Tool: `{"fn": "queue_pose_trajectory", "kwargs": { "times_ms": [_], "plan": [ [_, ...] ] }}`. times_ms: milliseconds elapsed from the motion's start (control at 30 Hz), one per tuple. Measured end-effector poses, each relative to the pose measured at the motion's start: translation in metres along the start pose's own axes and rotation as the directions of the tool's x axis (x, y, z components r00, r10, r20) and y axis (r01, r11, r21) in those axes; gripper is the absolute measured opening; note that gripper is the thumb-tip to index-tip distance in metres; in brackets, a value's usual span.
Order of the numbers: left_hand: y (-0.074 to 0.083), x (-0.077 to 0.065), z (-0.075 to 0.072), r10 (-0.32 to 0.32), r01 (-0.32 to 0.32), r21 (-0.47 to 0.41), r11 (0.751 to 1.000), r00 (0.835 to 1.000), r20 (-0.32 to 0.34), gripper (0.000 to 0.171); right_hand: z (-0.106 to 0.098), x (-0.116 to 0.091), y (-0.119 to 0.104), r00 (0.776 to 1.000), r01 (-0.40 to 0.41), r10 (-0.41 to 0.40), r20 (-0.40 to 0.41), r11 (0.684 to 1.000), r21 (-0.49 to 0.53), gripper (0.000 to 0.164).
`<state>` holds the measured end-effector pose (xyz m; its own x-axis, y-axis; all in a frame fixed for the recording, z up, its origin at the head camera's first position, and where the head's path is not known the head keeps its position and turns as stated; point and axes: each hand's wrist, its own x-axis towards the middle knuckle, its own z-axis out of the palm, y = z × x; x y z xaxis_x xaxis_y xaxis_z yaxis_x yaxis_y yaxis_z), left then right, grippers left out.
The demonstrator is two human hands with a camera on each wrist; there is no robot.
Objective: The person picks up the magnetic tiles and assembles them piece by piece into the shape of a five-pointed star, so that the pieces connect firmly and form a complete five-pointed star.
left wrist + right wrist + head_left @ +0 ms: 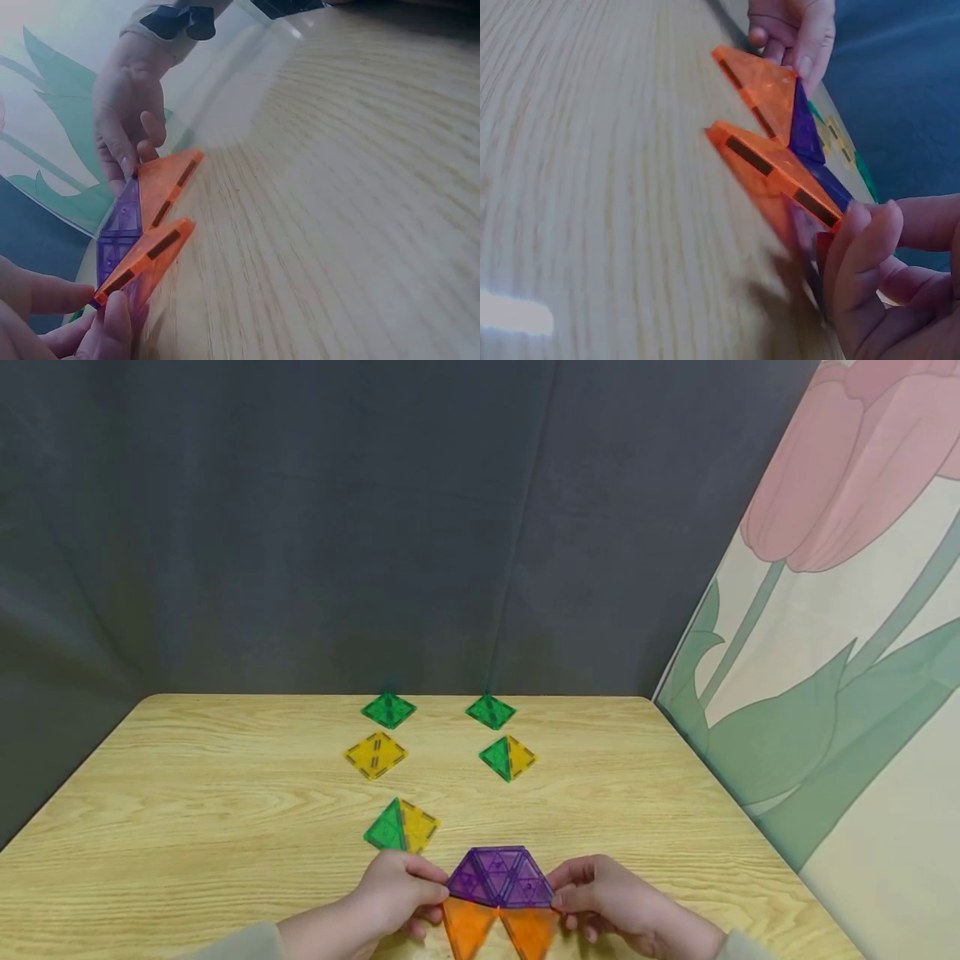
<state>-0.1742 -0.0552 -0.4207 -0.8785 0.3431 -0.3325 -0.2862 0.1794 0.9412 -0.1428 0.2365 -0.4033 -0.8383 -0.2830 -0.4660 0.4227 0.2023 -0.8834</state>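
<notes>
Both hands hold one joined piece of magnetic tiles near the table's front. Its upper part is a trapezoid of purple triangular tiles [501, 872]; two orange triangular tiles hang below, a left one [468, 927] and a right one [530, 931], points toward the person. My left hand [396, 893] pinches the left corner, where purple meets orange, between thumb and fingers. At the opposite corner my right hand [611, 897] pinches likewise. In the right wrist view the near orange tile [776, 169] appears lifted above the table, with a shadow beneath.
Just beyond my left hand lies a green-and-yellow tile diamond [402, 825]. Farther back are a yellow diamond [376, 755], another green-and-yellow one [508, 757], and two green diamonds, left [388, 710] and right [491, 712]. A dark curtain [337, 527] hangs behind the wooden table [225, 810]; a tulip-painted wall [847, 693] stands right.
</notes>
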Motion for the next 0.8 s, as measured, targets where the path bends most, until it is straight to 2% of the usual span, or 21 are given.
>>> {"fn": "queue_pose_trajectory", "kwargs": {
  "times_ms": [200,333,500,633,800],
  "plan": [
    [-0.001,0.000,0.001,0.027,-0.028,0.034,0.999,0.999,0.017,0.012,0.001,-0.001,0.004,1.000,-0.001,0.002,0.024,1.000,-0.007,0.024],
    [-0.002,-0.001,0.002,0.063,-0.065,0.057,0.996,0.998,0.025,0.009,0.002,-0.001,0.005,1.000,-0.007,0.007,-0.007,1.000,-0.025,0.023],
    [-0.003,0.000,0.004,0.073,-0.075,0.064,0.995,0.997,0.032,0.009,0.003,-0.001,0.007,0.999,-0.012,0.011,-0.034,1.000,-0.024,0.020],
    [-0.005,0.000,0.005,0.074,-0.075,0.048,0.996,0.997,0.022,0.009,0.003,0.000,0.009,0.999,0.011,-0.012,-0.031,1.000,-0.011,0.018],
    [-0.008,0.000,0.007,0.063,-0.063,-0.033,0.997,0.998,0.016,0.012,0.004,0.001,0.013,0.998,0.062,-0.061,-0.026,0.998,0.001,0.016]
  ]
}}
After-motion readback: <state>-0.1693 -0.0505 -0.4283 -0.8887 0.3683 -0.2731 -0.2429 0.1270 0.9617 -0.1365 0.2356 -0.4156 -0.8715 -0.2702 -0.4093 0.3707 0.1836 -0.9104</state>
